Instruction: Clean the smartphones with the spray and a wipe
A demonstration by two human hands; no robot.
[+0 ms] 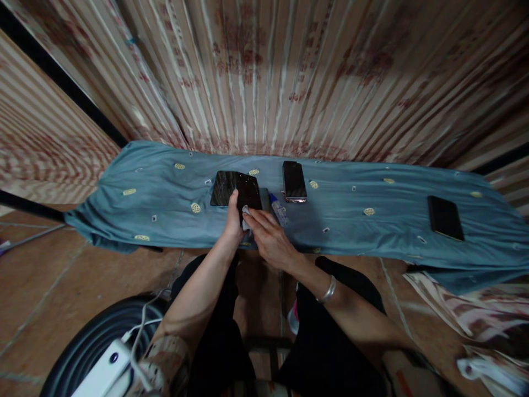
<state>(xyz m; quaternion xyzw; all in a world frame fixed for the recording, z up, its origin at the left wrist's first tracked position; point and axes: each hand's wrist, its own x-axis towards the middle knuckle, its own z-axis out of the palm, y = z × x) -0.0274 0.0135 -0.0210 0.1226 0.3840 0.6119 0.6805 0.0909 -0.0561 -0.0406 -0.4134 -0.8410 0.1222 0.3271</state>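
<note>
A long counter draped in a blue-grey cloth (173,220) with small yellow motifs runs across the view in front of a striped curtain (289,71). Near the middle of the counter's near edge lies a dark, glossy tablet (231,187), flat, its black glass catching pale reflections.

The left hand (233,220) rests on the tablet's near edge, thumb and fingers closed against it and steadying it. The right hand (270,240) comes in from the right with a silver bangle (328,290) on the wrist; its fingers pinch a small pale wipe (245,211) pressed onto the tablet's near right part, just beside the left thumb.

Touching the right hand's far side lies a small clear spray bottle (279,209) with a blue top, on its side; what it holds cannot be made out. Just beyond it, towards the far edge, a black phone (294,181) lies face up. Well apart, near the counter's right end, lies another dark phone (445,217).

Below the near edge, the person's dark-clothed knees show over a tiled floor (61,286), with a white power strip (105,369) and a cable at the lower left.
</note>
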